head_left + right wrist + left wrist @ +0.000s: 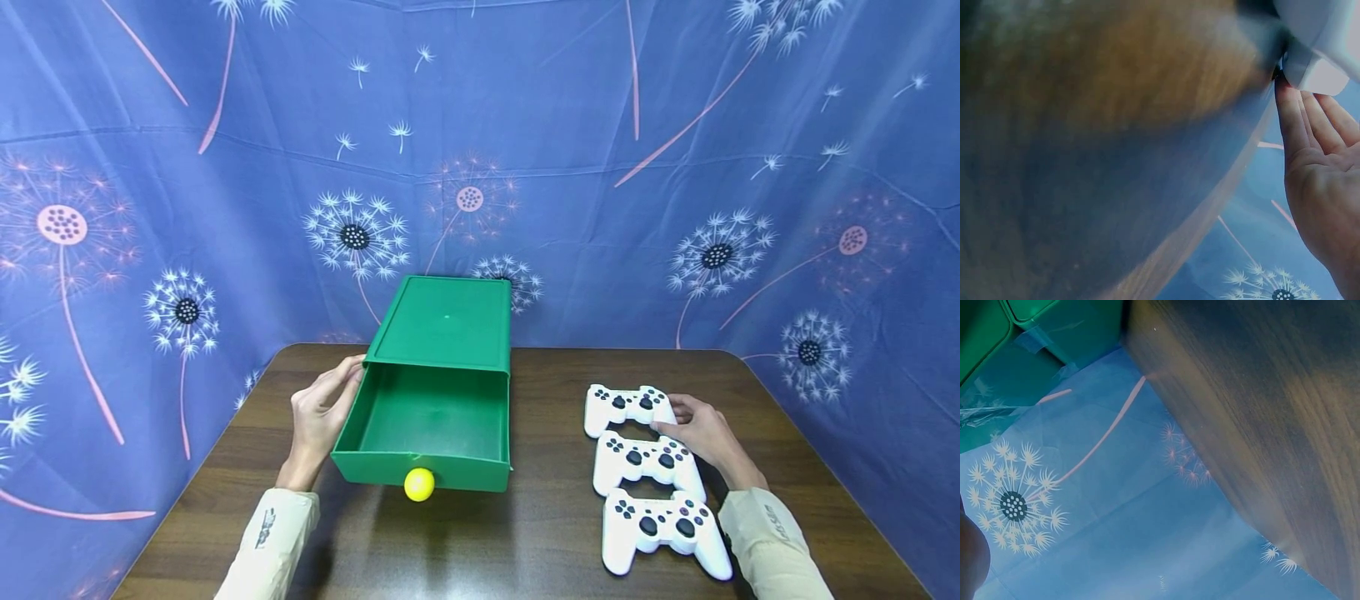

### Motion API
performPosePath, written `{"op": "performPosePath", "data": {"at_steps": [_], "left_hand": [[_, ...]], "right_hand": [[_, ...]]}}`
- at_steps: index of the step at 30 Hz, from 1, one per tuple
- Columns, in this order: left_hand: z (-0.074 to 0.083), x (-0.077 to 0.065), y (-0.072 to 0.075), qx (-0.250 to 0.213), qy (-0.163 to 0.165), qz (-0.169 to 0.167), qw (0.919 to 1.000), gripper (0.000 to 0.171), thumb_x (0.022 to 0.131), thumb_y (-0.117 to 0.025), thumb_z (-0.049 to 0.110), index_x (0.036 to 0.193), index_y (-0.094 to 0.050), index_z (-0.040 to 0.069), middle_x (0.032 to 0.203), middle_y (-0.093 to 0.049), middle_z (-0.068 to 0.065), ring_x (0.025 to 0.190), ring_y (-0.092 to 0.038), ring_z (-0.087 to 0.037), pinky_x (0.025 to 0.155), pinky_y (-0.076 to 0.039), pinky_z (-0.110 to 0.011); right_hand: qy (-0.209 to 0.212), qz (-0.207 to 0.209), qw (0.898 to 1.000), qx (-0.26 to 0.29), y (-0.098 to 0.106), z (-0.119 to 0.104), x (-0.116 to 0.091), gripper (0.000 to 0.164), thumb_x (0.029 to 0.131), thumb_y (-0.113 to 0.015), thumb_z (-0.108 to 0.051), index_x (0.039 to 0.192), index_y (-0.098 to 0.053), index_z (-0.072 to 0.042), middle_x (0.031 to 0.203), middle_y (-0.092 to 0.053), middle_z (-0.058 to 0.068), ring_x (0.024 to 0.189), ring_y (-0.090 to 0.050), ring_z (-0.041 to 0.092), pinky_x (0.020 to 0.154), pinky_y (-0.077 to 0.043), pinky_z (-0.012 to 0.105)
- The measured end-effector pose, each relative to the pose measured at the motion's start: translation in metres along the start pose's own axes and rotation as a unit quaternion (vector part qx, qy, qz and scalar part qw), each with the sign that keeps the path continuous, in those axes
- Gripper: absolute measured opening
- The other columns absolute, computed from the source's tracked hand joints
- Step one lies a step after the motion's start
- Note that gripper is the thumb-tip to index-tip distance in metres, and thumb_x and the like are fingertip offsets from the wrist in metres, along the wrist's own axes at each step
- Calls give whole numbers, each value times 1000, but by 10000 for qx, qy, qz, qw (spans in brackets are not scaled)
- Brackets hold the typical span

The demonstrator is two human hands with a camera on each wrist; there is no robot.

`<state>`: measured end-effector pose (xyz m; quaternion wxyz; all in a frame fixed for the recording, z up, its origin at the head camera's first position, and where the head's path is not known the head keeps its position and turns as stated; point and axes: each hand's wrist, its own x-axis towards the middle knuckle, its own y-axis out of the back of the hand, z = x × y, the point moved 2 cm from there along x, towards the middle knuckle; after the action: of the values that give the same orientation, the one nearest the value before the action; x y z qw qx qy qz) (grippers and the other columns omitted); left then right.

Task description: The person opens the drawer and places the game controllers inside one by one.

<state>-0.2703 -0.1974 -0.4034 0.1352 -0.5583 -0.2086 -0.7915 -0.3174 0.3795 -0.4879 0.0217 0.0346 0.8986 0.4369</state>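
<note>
A green drawer box (442, 321) stands at the table's middle, its drawer (472, 475) pulled out toward me with a bare floor inside. A yellow ball-shaped knob (419, 484) sits on the drawer front. My left hand (318, 421) rests its fingertips on the box's left side, near the front edge of the housing. To the right, three white game controllers lie in a column. My right hand (705, 429) holds the right end of the farthest controller (603, 408), thumb at the near side, fingers beyond. Closer to me are the middle controller (611, 471) and the nearest controller (618, 533).
The brown wooden table (555, 533) bears everything. Behind it and along both sides hangs a blue cloth (585, 225) printed with dandelions. Clear tape (1035, 339) shows on the green box in the left wrist view.
</note>
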Motion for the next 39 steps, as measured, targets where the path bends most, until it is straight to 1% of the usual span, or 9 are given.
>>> {"op": "performPosePath", "data": {"at_steps": [2,6,9,13,20,28,33,39], "left_hand": [[0,0,0,-15,5,-2,10000,49,74,-73,-30,117,-74,-8,108,-75,-22,96,-75,-27,90,-54,-18],[2,1,0,21,34,9,10000,49,75,-73,-29,118,-75,-6,109,-76,-20,100,-74,-20,90,-54,-18],[2,1,0,54,55,26,10000,48,76,-73,-29,117,-75,-6,109,-76,-19,100,-74,-18,90,-54,-17],[2,1,0,74,58,17,10000,48,76,-73,-29,118,-75,-6,108,-76,-19,97,-75,-24,90,-54,-17],[2,0,0,107,56,25,9999,49,75,-73,-29,119,-74,-7,108,-76,-20,97,-75,-24,89,-54,-17],[3,0,0,78,35,32,10000,51,75,-72,-30,120,-74,-7,109,-76,-20,93,-76,-31,90,-54,-18],[3,0,0,62,17,48,10000,51,74,-72,-31,120,-73,-8,109,-75,-21,93,-76,-31,89,-54,-18],[3,1,0,37,0,73,10000,51,73,-72,-32,119,-73,-8,108,-75,-22,93,-76,-31,89,-54,-17]], "right_hand": [[-18,-34,10000,-46,0,0,1,79,91,-82,-28,143,-43,18,123,-61,36,110,-60,48,88,-53,57],[-10,-77,9999,-104,0,0,3,81,91,-82,-28,144,-42,18,124,-61,36,111,-60,49,88,-53,58],[-3,-109,9999,-107,-1,0,4,82,90,-83,-28,144,-41,18,124,-60,36,111,-60,49,89,-53,58],[-43,-111,9999,-114,-1,1,4,82,91,-83,-27,145,-41,18,124,-60,37,111,-60,49,89,-52,58],[40,34,9998,-188,-3,0,3,78,91,-81,-21,144,-41,19,122,-61,38,112,-61,51,89,-53,58],[43,54,9998,-163,-3,-1,2,78,89,-81,-17,144,-40,21,119,-63,37,108,-63,49,87,-54,57],[67,47,9999,-117,-2,-2,0,78,89,-79,-15,144,-38,23,123,-61,39,110,-62,50,90,-54,59],[54,155,9997,-207,-1,-4,-3,79,89,-79,-15,143,-38,25,122,-60,40,109,-62,51,91,-53,60]]}}
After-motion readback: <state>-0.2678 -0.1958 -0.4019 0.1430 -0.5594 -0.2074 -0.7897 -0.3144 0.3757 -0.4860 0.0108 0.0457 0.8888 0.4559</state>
